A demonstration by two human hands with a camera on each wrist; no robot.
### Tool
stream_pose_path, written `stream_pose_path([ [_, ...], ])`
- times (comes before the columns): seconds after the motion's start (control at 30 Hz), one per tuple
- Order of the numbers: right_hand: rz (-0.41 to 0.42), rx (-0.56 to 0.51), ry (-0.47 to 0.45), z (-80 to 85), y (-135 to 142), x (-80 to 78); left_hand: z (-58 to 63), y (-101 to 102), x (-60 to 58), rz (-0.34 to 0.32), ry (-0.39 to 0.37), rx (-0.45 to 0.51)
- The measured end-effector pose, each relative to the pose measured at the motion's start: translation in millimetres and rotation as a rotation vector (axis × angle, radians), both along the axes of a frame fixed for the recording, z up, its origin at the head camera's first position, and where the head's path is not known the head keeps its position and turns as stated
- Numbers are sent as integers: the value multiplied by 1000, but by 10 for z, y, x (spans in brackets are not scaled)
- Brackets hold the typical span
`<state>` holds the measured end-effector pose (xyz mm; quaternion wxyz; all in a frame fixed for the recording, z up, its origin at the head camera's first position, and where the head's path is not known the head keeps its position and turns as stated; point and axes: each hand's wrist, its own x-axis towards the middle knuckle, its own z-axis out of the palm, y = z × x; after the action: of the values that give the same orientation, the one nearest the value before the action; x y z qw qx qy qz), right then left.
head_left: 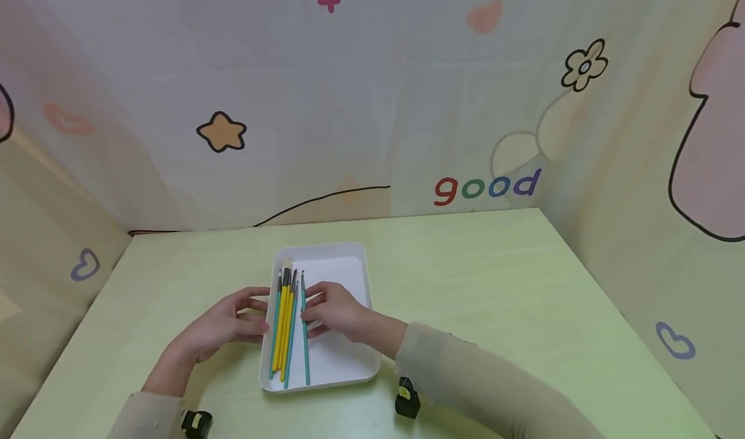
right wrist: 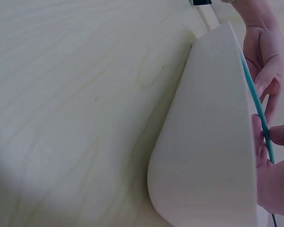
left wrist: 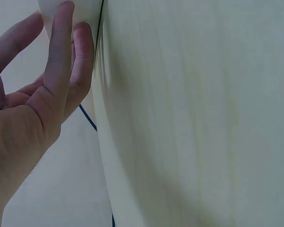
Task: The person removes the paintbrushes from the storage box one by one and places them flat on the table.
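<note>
A white tray (head_left: 352, 361) stands on the table, with several paintbrushes lying lengthwise along its left side. Among these are yellow-handled paintbrushes (head_left: 282, 326) and teal-handled ones. Over the tray, my right hand (head_left: 337, 311) pinches a teal paintbrush (head_left: 306, 355) between thumb and fingers, a little to the right of the others. In the right wrist view the tray's outer wall (right wrist: 208, 127) hides part of that hand. My left hand (head_left: 224, 322) touches the tray's left side with extended fingers. The left wrist view shows its fingertips (left wrist: 83, 35) against the white wall.
The pale green wood-grain table (head_left: 465, 284) extends around the tray. A printed cloth backdrop (head_left: 349, 103) rises behind it and at both sides. Small black devices sit at the left wrist (head_left: 196, 423) and the right wrist (head_left: 407, 398).
</note>
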<state>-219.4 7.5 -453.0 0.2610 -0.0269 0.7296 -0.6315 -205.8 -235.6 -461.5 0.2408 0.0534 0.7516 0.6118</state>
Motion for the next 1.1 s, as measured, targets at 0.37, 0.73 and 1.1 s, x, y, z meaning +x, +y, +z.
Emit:
stream_pose_path([
  [0.37,-9,-33,-5,189,223,-61,16,11,-5,3,3,10],
  [0.73,14,-67,19,226,446,-72,3,-14,-22,-10,21,18],
  [1.1,3,-79,28,301,643,-94,-8,-22,-4,-3,12,22],
])
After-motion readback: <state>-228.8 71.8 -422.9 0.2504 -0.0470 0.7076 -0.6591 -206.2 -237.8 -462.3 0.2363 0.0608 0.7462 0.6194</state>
